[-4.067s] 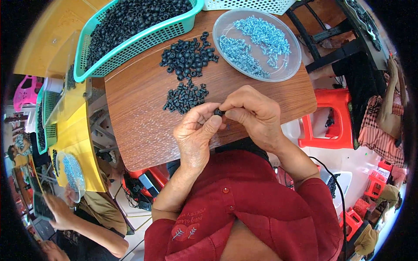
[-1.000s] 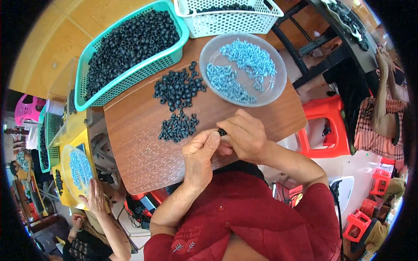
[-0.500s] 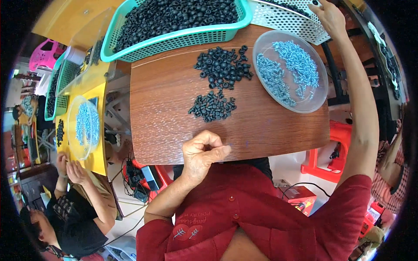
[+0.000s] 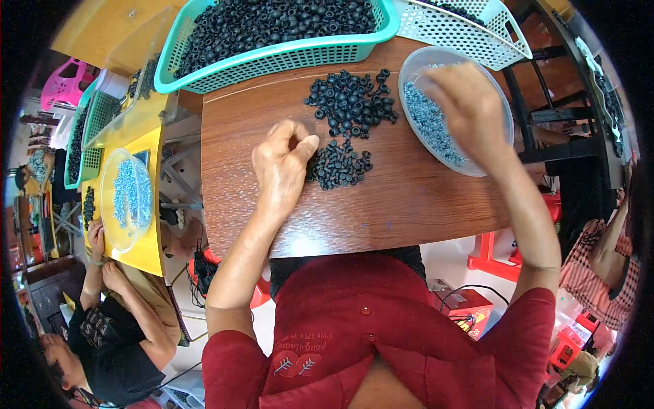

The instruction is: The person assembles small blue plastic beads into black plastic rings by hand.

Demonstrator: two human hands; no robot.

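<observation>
My left hand [image 4: 281, 163] is closed with its fingers curled, at the left side of a small pile of little black flanged pieces [image 4: 344, 165]. What its fingertips hold, if anything, is hidden. Motion smears my right hand [image 4: 470, 102], which is above a round clear plastic tub [image 4: 503, 133]. Small shiny light-blue pieces [image 4: 428, 119] lie in that tub, partly covered by the hand. Between the two hands, beyond the small pile, sits a pile of larger round black hollow pieces [image 4: 351, 102] on the brown wooden table [image 4: 409, 204].
A green basket [image 4: 286, 65] full of black round pieces stands at the far edge. Beside it, right, is a white perforated basket [image 4: 463, 41] with black pieces. To the left, a co-worker [image 4: 122, 334] sits at a yellow table [image 4: 146, 255] with another tub [image 4: 107, 204].
My right hand has come from the white basket, where a black piece showed at its fingertips, to above the tub. My left hand has moved away from the near edge to the small pile.
</observation>
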